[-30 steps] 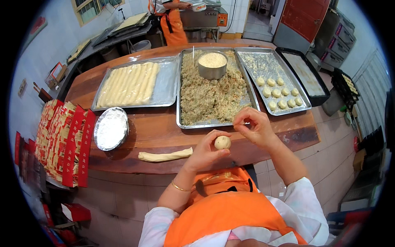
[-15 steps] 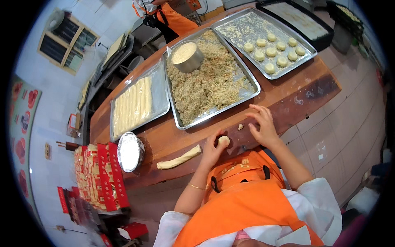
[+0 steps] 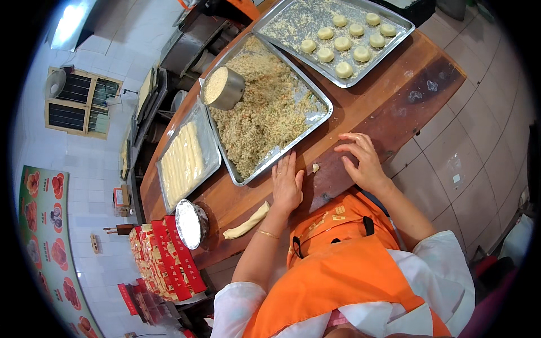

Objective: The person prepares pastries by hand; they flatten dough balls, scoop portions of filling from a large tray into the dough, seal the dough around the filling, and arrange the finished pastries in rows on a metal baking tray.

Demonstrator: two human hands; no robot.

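My left hand (image 3: pixel 286 183) lies palm down near the table's front edge, fingers stretched toward the filling tray. A pale edge of the small dough piece (image 3: pixel 301 197) peeks out beside its palm; the rest is covered. To the right, my right hand (image 3: pixel 360 160) hovers with fingers apart and nothing in them. Between the hands sits a small dough scrap (image 3: pixel 315 168). A twisted dough rope (image 3: pixel 248 221) lies left of my left wrist. Beyond my left hand is a metal tray (image 3: pixel 300 141) of crumbly filling, with a metal bowl (image 3: pixel 231 92) of pale crumbs standing in it.
At the far right, a tray (image 3: pixel 389 46) carries several round dough cakes (image 3: pixel 342 43). Dough strips (image 3: pixel 183 158) lie on a plastic-lined tray at left. A round metal container (image 3: pixel 190 223) stands near red-and-gold packets (image 3: pixel 160 256). The wooden table (image 3: pixel 389 96) ends at right above floor tiles.
My left hand has gone from gripping the small dough piece to lying flat over it, fingers extended. The view has shifted, showing more of the left wall. My right hand stays raised and spread.
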